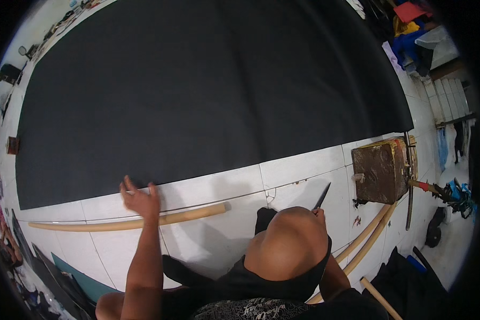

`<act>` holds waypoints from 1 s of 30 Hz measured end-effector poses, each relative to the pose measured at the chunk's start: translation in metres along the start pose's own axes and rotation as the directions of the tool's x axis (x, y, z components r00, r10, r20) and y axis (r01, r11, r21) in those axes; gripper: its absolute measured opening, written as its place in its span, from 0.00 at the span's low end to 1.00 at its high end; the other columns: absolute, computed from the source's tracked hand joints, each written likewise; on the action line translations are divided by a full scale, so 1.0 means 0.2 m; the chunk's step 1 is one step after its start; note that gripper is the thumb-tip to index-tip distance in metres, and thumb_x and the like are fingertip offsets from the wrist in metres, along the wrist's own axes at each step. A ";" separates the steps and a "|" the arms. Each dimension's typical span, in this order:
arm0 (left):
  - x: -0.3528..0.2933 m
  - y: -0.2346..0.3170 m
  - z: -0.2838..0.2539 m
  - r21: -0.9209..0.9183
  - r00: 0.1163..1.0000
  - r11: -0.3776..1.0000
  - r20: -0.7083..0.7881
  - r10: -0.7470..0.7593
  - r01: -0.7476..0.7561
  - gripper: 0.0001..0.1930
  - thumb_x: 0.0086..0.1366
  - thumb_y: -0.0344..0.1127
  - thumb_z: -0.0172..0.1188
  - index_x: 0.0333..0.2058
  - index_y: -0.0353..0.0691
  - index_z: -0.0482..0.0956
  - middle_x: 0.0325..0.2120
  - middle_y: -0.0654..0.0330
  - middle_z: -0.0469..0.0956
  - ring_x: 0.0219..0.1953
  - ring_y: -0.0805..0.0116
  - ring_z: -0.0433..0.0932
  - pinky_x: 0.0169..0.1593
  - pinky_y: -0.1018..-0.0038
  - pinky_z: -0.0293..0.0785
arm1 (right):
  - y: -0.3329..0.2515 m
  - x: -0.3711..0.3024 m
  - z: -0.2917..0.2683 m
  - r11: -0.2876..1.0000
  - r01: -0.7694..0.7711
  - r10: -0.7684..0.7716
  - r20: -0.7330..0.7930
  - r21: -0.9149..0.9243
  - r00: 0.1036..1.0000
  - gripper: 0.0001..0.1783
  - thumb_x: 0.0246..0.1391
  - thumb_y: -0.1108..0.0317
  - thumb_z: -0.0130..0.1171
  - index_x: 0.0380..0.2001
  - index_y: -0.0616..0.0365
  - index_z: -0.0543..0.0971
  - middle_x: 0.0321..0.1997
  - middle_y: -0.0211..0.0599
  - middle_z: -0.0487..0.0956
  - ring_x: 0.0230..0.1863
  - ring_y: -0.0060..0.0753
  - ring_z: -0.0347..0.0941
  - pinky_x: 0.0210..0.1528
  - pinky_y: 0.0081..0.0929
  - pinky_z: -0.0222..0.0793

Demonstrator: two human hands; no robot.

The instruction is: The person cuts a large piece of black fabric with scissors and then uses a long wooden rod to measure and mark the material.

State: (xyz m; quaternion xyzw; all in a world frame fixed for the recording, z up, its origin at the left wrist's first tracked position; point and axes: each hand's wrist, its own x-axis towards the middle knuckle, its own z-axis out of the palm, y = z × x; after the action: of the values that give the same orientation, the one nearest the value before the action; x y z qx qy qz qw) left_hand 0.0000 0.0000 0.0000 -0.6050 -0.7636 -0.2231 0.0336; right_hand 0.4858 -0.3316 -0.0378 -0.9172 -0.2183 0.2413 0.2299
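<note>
A large black sheet of material lies spread over the white tiled floor. At its near edge is my left hand, fingers apart, the fingertips at the border of the sheet. My right hand, mostly hidden behind my bent knee, is closed round a knife. The dark pointed blade of the knife angles up and to the right, apart from the sheet. Beneath my left wrist a long tan cardboard tube lies along the floor.
To the right stands a worn brown block-like box with a thin rod beside it. More tan tubes lie below the box. Dark cloth is heaped at the lower right. Clutter lines the left wall, and colourful bags fill the upper right.
</note>
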 end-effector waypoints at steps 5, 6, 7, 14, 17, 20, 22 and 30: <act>-0.11 0.62 0.11 -0.452 0.683 0.812 0.462 0.566 -0.368 0.34 0.55 0.41 0.69 0.61 0.47 0.71 0.63 0.47 0.64 0.67 0.43 0.60 0.68 0.47 0.55 | -0.18 -0.29 0.01 0.994 -0.106 0.107 -0.034 0.017 0.994 0.18 0.56 0.58 0.65 0.39 0.61 0.72 0.37 0.44 0.76 0.38 0.42 0.73 0.43 0.40 0.70; -0.15 0.74 0.12 -0.481 0.615 0.742 0.427 0.663 -0.467 0.34 0.53 0.41 0.71 0.60 0.46 0.72 0.63 0.47 0.65 0.66 0.44 0.62 0.68 0.49 0.56 | -0.01 -0.30 0.05 0.996 -0.090 0.091 -0.065 0.018 0.994 0.17 0.56 0.59 0.65 0.38 0.60 0.72 0.36 0.41 0.75 0.37 0.39 0.73 0.42 0.39 0.70; -0.17 0.85 0.12 -0.490 0.544 0.663 0.382 0.747 -0.567 0.35 0.51 0.41 0.73 0.59 0.46 0.74 0.62 0.48 0.66 0.65 0.46 0.65 0.68 0.52 0.58 | 0.08 -0.32 0.08 0.990 -0.138 0.138 -0.019 -0.007 0.990 0.16 0.57 0.60 0.65 0.37 0.60 0.72 0.36 0.40 0.75 0.37 0.36 0.72 0.43 0.37 0.70; -0.30 1.08 0.33 -0.436 0.366 0.534 0.413 0.834 -0.724 0.22 0.66 0.45 0.61 0.57 0.51 0.77 0.63 0.54 0.68 0.67 0.52 0.63 0.70 0.50 0.56 | 0.10 -0.33 0.21 0.947 -0.275 0.310 0.251 -0.165 0.917 0.14 0.59 0.62 0.63 0.38 0.59 0.73 0.37 0.36 0.74 0.40 0.30 0.70 0.44 0.32 0.69; -0.31 1.08 0.36 -0.417 0.396 0.545 0.393 0.830 -0.727 0.20 0.65 0.44 0.61 0.55 0.50 0.79 0.61 0.57 0.71 0.66 0.54 0.65 0.69 0.49 0.57 | -0.07 -0.40 0.27 0.966 -0.247 0.260 0.342 -0.080 0.903 0.13 0.59 0.61 0.63 0.39 0.59 0.74 0.37 0.37 0.74 0.40 0.29 0.70 0.46 0.31 0.69; -0.34 1.10 0.36 -0.443 0.411 0.548 0.373 0.832 -0.710 0.18 0.66 0.42 0.59 0.53 0.48 0.80 0.60 0.58 0.71 0.66 0.55 0.65 0.69 0.48 0.57 | -0.16 -0.44 0.21 0.975 -0.219 0.189 0.412 0.026 0.891 0.13 0.60 0.61 0.62 0.40 0.59 0.74 0.38 0.37 0.75 0.41 0.29 0.70 0.47 0.31 0.68; -0.33 1.13 0.36 -0.455 0.410 0.538 0.354 0.841 -0.710 0.17 0.66 0.42 0.59 0.52 0.46 0.80 0.60 0.58 0.71 0.65 0.55 0.66 0.69 0.48 0.57 | -0.23 -0.44 0.14 0.974 -0.197 0.127 0.449 0.114 0.885 0.13 0.61 0.61 0.62 0.41 0.59 0.75 0.38 0.38 0.76 0.42 0.29 0.71 0.48 0.30 0.68; -0.36 1.12 0.41 -0.474 0.467 0.578 0.340 0.816 -0.665 0.16 0.63 0.40 0.62 0.49 0.43 0.80 0.58 0.58 0.73 0.65 0.54 0.66 0.70 0.47 0.56 | -0.66 -0.39 -0.12 0.839 -0.249 -0.112 0.600 0.485 0.792 0.14 0.63 0.61 0.60 0.44 0.59 0.76 0.40 0.39 0.78 0.44 0.29 0.71 0.51 0.28 0.68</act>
State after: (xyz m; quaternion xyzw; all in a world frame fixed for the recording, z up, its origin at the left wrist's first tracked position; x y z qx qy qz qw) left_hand 0.2473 0.0028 -0.0289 -0.9114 -0.3585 -0.1146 -0.1664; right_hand 0.3996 -0.2729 0.0770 -0.6953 -0.1682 0.5819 0.3869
